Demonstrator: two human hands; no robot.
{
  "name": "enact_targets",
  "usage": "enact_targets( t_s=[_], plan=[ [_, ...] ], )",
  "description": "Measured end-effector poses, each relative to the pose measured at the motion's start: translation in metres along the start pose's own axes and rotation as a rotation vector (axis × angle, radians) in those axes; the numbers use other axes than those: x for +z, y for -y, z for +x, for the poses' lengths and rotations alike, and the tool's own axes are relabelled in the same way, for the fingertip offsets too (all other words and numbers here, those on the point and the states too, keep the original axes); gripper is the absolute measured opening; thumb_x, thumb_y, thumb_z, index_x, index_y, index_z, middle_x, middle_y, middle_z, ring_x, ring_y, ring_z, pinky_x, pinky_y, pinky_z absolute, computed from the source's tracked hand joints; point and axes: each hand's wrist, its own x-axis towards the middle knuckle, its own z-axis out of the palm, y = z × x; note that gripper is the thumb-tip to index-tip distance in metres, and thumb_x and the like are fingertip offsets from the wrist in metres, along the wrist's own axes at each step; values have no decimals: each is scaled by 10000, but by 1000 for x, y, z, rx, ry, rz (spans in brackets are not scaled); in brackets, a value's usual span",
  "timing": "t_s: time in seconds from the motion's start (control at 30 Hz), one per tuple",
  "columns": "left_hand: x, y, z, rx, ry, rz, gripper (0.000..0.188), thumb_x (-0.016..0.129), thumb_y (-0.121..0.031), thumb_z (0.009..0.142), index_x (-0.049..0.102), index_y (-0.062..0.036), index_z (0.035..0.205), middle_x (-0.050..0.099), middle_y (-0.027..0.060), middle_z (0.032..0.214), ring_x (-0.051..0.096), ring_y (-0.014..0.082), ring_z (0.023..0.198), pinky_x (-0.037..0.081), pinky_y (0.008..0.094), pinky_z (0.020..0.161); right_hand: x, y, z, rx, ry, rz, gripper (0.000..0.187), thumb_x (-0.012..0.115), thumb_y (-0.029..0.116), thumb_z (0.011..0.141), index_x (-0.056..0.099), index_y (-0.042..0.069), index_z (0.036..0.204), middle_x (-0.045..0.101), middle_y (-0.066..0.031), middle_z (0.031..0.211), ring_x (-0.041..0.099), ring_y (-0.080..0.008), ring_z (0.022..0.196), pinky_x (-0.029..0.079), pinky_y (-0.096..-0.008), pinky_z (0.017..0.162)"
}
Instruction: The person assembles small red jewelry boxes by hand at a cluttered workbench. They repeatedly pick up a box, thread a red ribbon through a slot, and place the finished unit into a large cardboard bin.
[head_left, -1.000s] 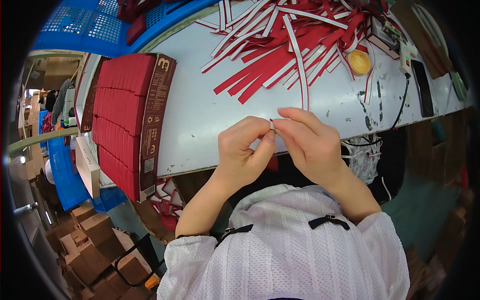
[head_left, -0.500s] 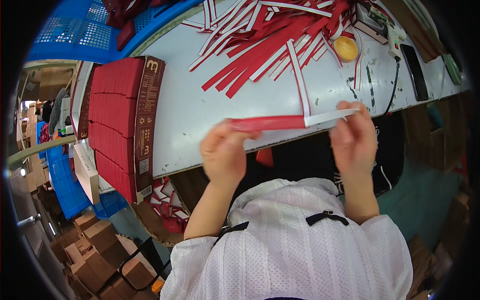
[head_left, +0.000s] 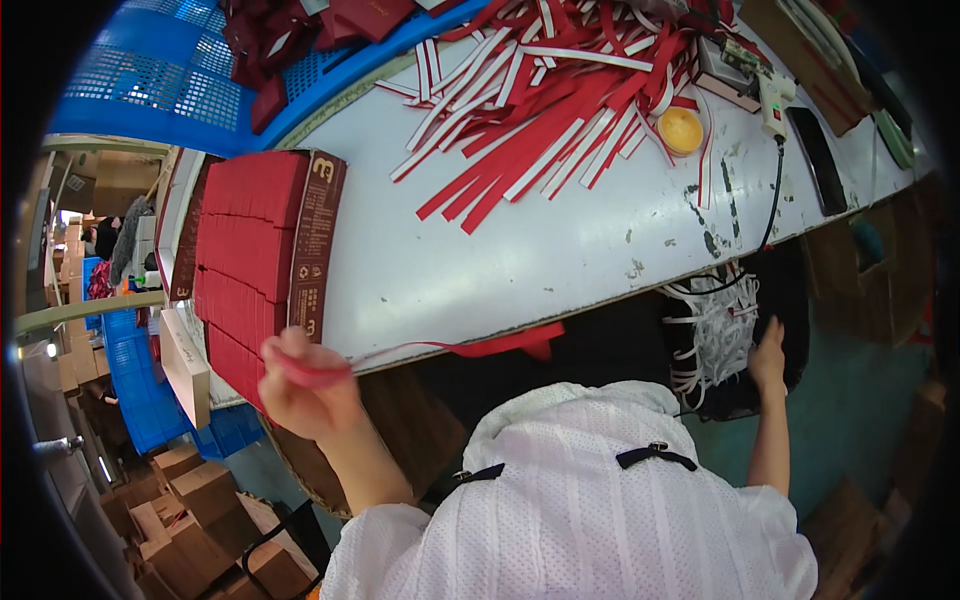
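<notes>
Left hand (head_left: 300, 385) raised at desk (head_left: 520, 270) edge — grip pinched on red strip (head_left: 460, 348); right hand (head_left: 768, 352) stretched to 3 o'clock — grip unclear, touching white strips (head_left: 715, 335).

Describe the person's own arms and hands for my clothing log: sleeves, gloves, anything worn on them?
Both hands are bare, with no gloves: the left hand and the right hand. The forearms are uncovered too. A white, finely textured garment with short sleeves ends near the elbows, and it carries two small dark bow-like trims at the shoulders. No watch, ring or bracelet can be made out.
</notes>
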Motion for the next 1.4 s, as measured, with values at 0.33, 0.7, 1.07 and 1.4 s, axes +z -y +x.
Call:
enact_targets(
  t_s=[0.33,0.7,1.07,1.4],
  plan=[
    [101,111,53,-152,842,813,136,549,-70,727,568,35,813,552,210,915,562,240,760,460,302,647,-167,293,-60,-1140,-274,567,263,580,75,651,555,-31,890,586,-143,876,588,-255,702,476,-327,597],
    [-78,60,352,166,158,1576,212,571,-150,764,556,-30,939,565,105,847,530,199,759,409,270,691,-188,130,13,40,43,1741,273,285,288,911,381,60,794,402,-50,639,365,-94,369,330,-187,305],
    [-148,36,629,239,56,2061,654,255,-541,821,420,-14,1173,455,205,1154,402,304,1111,282,336,929,-171,-197,-149,980,-46,1391,305,478,394,816,544,126,946,548,-23,742,477,-116,582,397,-216,489],
    [-108,52,635,-797,139,1778,774,423,-652,698,484,-12,1129,487,113,1150,445,156,1068,311,271,922,-185,-20,-71,979,-172,998,265,442,305,845,540,61,872,528,-31,711,466,-133,574,396,-247,494]
  ],
)
